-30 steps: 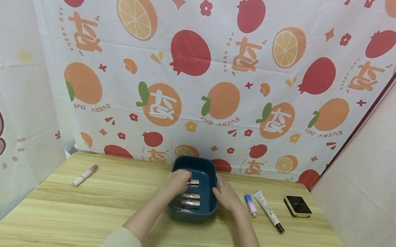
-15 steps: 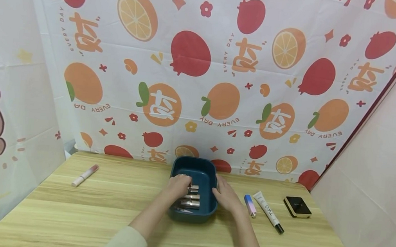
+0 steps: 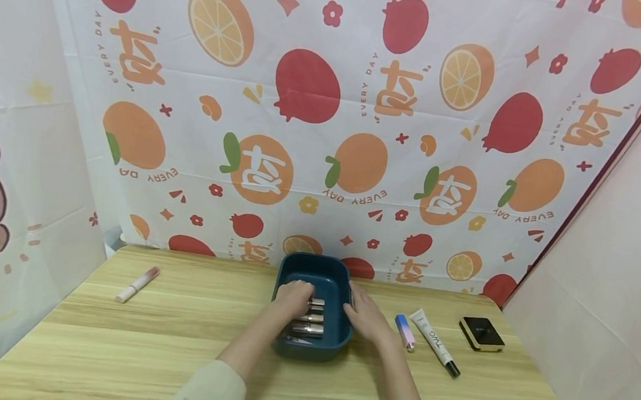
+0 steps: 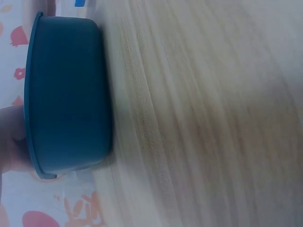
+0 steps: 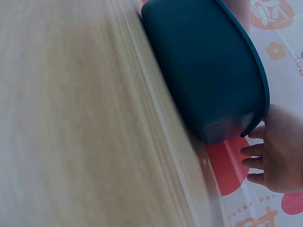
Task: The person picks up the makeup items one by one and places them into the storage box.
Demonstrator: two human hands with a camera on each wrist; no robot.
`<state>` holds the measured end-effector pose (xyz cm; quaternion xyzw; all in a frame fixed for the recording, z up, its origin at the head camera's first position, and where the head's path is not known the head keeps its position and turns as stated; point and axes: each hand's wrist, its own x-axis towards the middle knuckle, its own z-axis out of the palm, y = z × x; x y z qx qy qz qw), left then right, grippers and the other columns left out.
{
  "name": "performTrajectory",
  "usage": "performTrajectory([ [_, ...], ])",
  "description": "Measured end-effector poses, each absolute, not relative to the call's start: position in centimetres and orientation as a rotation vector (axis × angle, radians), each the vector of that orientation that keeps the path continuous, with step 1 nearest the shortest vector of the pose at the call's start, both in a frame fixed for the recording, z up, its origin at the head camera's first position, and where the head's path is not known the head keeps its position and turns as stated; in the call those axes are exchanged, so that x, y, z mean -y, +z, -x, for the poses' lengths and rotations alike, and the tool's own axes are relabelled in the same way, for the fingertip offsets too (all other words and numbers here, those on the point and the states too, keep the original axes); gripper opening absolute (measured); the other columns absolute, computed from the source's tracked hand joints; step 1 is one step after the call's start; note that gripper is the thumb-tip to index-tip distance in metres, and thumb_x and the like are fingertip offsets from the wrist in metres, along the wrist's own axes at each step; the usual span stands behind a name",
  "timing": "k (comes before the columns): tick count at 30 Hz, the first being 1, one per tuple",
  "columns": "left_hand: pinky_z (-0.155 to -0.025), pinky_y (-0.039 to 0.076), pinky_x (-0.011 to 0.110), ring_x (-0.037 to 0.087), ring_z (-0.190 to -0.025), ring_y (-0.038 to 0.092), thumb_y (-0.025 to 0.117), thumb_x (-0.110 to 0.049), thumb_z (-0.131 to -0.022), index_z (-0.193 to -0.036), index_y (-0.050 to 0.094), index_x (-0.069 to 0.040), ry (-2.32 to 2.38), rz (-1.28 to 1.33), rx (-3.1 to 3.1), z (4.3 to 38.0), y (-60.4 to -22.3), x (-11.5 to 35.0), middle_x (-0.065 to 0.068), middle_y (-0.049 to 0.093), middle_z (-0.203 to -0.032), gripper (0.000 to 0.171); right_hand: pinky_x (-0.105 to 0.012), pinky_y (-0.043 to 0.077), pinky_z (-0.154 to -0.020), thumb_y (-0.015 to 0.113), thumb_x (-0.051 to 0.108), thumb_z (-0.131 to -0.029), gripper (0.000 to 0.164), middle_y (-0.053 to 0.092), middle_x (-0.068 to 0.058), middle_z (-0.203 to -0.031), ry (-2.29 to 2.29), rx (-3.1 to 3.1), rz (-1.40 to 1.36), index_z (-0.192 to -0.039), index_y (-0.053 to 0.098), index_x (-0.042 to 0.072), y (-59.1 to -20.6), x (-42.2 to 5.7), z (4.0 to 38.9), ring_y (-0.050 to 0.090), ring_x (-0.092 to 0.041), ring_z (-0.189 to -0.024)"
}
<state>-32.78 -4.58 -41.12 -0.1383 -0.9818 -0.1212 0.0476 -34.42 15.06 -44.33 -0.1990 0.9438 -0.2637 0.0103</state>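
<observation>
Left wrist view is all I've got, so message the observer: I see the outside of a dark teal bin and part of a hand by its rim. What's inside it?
Observer: Shiny metallic tubes lie side by side in the bin.
Operator: Got it. Is anything touching the opposite side?
Observer: Yes, the right hand is on the right rim.
Operator: And which item sits farthest right, beyond that hand?
Observer: A square black case with a gold edge, lying on the table.

Shows a white fruit-print cloth across the top and centre of the frame, a pale bear-print sheet at left, a plain sheet at right. Below, striped with wood grain: a worktop. Evenly lit.
</observation>
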Motion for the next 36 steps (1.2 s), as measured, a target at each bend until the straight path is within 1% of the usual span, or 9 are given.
performTrajectory([
  [4,-0.055,0.047,0.036,0.018,-0.065,0.052,0.064,0.0,-0.078,-0.07,0.06,-0.01,-0.398,0.414,2.996,33.0,-41.1,4.3,0.002,0.056,-0.07,0.013,-0.049,0.023,-0.105,0.042,0.024,-0.097,0.056,0.027,-0.017,-0.146,-0.825,-2.945,0.632,-0.145,0.023,0.003,-44.3,-15.1,34.5,0.024,-0.033,-0.132],
  [7,-0.055,0.047,0.037,0.018,-0.064,0.052,0.063,0.001,-0.078,-0.069,0.06,-0.01,-0.423,0.41,3.004,33.0,-41.1,4.2,0.002,0.056,-0.07,0.015,-0.049,0.022,-0.105,0.042,0.024,-0.097,0.056,0.026,-0.017,-0.146,-0.822,-2.941,0.636,-0.145,0.023,0.003,-44.3,-15.1,34.5,0.024,-0.033,-0.132],
  [14,-0.059,0.049,0.036,0.018,-0.07,0.056,0.064,0.002,-0.079,-0.075,0.064,-0.01,-0.402,0.414,3.028,33.1,-41.3,4.2,0.002,0.059,-0.075,0.013,-0.05,0.023,-0.105,0.043,0.025,-0.097,0.056,0.027,-0.016,-0.146,-0.819,-2.939,0.615,-0.145,0.023,0.003,-44.3,-15.1,34.4,0.024,-0.033,-0.132],
  [21,-0.057,0.048,0.035,0.018,-0.066,0.052,0.065,0.0,-0.079,-0.07,0.06,-0.011,-0.379,0.426,2.992,33.2,-41.8,4.2,0.001,0.054,-0.071,0.015,-0.049,0.022,-0.105,0.042,0.026,-0.097,0.057,0.026,-0.014,-0.147,-0.817,-2.934,0.602,-0.146,0.022,0.005,-44.2,-15.1,34.4,0.023,-0.031,-0.133],
  [28,-0.058,0.049,0.034,0.017,-0.07,0.054,0.066,0.0,-0.079,-0.073,0.062,-0.011,-0.357,0.432,2.97,33.3,-42.0,4.2,0.001,0.056,-0.074,0.012,-0.049,0.022,-0.105,0.041,0.026,-0.097,0.057,0.026,-0.014,-0.147,-0.839,-2.925,0.606,-0.145,0.022,0.005,-44.2,-15.1,34.4,0.023,-0.032,-0.133],
  [32,-0.056,0.048,0.034,0.018,-0.067,0.054,0.065,0.001,-0.08,-0.07,0.059,-0.011,-0.371,0.438,2.968,33.3,-41.9,4.1,0.001,0.055,-0.072,0.016,-0.049,0.022,-0.105,0.042,0.026,-0.097,0.057,0.025,-0.015,-0.147,-0.829,-2.929,0.605,-0.145,0.021,0.004,-44.3,-15.1,34.4,0.022,-0.032,-0.133],
  [36,-0.055,0.048,0.035,0.019,-0.069,0.056,0.063,0.003,-0.08,-0.068,0.055,-0.011,-0.364,0.437,2.971,33.5,-42.1,4.0,0.003,0.056,-0.073,0.02,-0.05,0.023,-0.105,0.042,0.025,-0.097,0.057,0.026,-0.016,-0.146,-0.832,-2.935,0.614,-0.145,0.022,0.004,-44.4,-15.1,34.5,0.023,-0.033,-0.133],
])
